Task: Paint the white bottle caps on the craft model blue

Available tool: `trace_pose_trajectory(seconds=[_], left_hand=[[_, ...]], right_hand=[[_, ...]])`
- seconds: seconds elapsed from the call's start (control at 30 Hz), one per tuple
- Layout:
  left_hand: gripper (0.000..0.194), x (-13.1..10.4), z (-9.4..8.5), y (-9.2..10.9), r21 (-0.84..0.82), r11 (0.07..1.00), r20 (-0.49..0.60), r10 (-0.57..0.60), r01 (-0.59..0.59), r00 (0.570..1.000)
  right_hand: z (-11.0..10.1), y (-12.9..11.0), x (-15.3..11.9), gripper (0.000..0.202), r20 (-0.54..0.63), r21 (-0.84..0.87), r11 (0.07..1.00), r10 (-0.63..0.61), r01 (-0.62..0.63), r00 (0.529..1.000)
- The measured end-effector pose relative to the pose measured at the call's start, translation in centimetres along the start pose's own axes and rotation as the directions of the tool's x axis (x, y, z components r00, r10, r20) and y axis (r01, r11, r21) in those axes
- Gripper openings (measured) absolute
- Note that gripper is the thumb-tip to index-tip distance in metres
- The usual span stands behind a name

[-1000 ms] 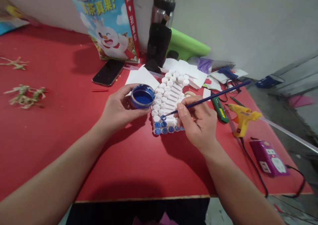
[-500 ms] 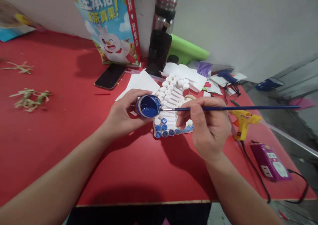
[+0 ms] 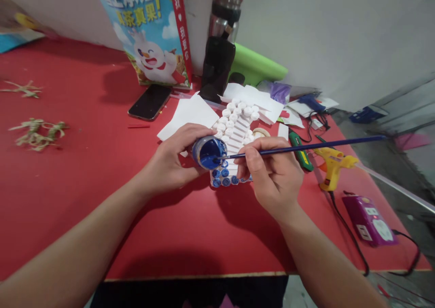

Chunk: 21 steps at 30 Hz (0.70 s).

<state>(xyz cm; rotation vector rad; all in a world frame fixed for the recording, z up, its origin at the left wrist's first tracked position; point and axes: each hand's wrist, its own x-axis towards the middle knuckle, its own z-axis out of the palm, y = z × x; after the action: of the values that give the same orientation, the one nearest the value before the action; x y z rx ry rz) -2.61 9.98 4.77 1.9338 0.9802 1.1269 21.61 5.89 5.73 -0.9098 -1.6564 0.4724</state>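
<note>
My left hand point(image 3: 175, 158) is wrapped round a small jar of blue paint point(image 3: 208, 153), tilted so that its mouth faces me. Between the fingers and thumb of my right hand point(image 3: 275, 174) is a long blue paintbrush point(image 3: 322, 144), its tip inside the jar at the paint. Under and behind both hands lies a white craft piece point(image 3: 239, 127) made of small round rolls and a strip of flat bars. Several rolls along its near edge are painted blue; the others are white. My right hand hides part of its lower right side.
A phone point(image 3: 149, 102), a printed bag point(image 3: 152, 36) and a dark bottle point(image 3: 217, 65) stand or lie behind. White paper point(image 3: 186, 115) is beside the craft. To the right are a green cutter point(image 3: 301, 151), a yellow glue gun point(image 3: 333, 165) and a purple power box point(image 3: 369, 221). Straw pieces point(image 3: 41, 133) lie left.
My right hand has moved left and the brush tip has gone from the jar's rim into it. The jar has shifted slightly right and down. The green cutter has come into view.
</note>
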Motion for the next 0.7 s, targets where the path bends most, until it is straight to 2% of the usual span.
trace_pose_trajectory(seconds=[0.13,0.3,0.5,0.7], left_hand=[[0.049,-0.06,0.06,-0.21,-0.001,0.999,-0.006,0.045,-0.045,0.999],[0.052,-0.08,0.10,-0.40,0.020,0.999,0.008,0.030,-0.030,1.000],[0.052,-0.05,0.12,-0.40,0.013,0.999,-0.006,0.036,-0.036,0.999],[0.058,-0.16,0.25,-0.56,-0.021,0.999,-0.027,-0.032,0.032,0.999]], right_hand=[[0.07,0.20,-0.06,0.009,-0.008,-0.026,1.000,-0.002,0.001,1.000],[0.10,0.18,0.11,0.013,0.000,-0.047,0.999,0.010,-0.010,1.000],[0.01,0.17,0.13,0.010,-0.046,0.007,1.000,-0.002,0.002,0.999],[-0.24,0.26,0.27,0.010,-0.068,0.067,0.997,0.027,-0.023,0.997]])
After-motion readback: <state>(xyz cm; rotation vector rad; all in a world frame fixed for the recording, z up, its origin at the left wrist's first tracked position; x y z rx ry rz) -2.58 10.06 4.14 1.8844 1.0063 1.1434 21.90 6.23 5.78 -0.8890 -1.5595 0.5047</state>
